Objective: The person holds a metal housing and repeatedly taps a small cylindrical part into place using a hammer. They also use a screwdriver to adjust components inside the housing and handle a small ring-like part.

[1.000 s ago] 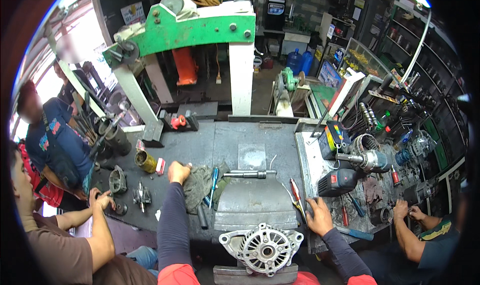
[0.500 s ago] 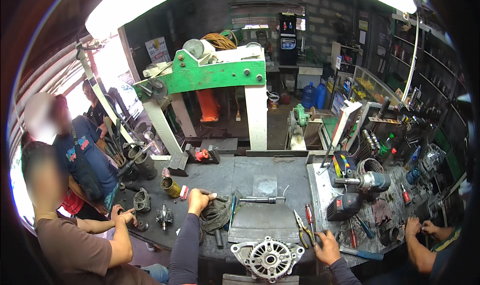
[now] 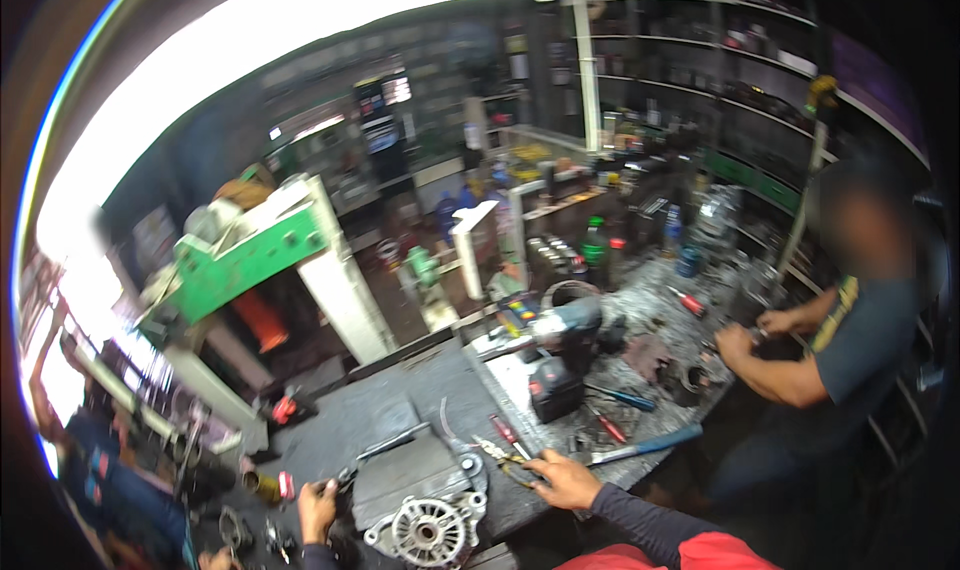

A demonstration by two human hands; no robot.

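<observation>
- Work location: I have the silver spoked housing (image 3: 440, 520) at the near end of the curved grey plate (image 3: 400, 480), hub side up. Whether the two touch, I cannot tell.
- Completed condition: I judge the unit to be in pieces. The housing's hub face is exposed, and a separate metal part (image 3: 278, 538), blurred, lies well apart to the left.
- Outstanding condition: I see no mating part on the hub face and no tool engaged with the housing. How many operations remain, I cannot determine.
- Left hand (image 3: 317, 508): fingers curled, near the plate's left side. I cannot tell whether it grips anything.
- Right hand (image 3: 567, 482): fingers reach over the handles of the pliers (image 3: 503, 458). A firm hold cannot be confirmed.
- Tools at rest: the red screwdriver (image 3: 508, 431) lies just beside the pliers; the long bar tool (image 3: 395, 440) lies along the plate's far edge; the cordless impact tool (image 3: 567, 327) stands on the right-hand bench.
- Adjacent station: a co-worker's hands (image 3: 735, 348) are at the right-hand bench, clear of my housing.
</observation>
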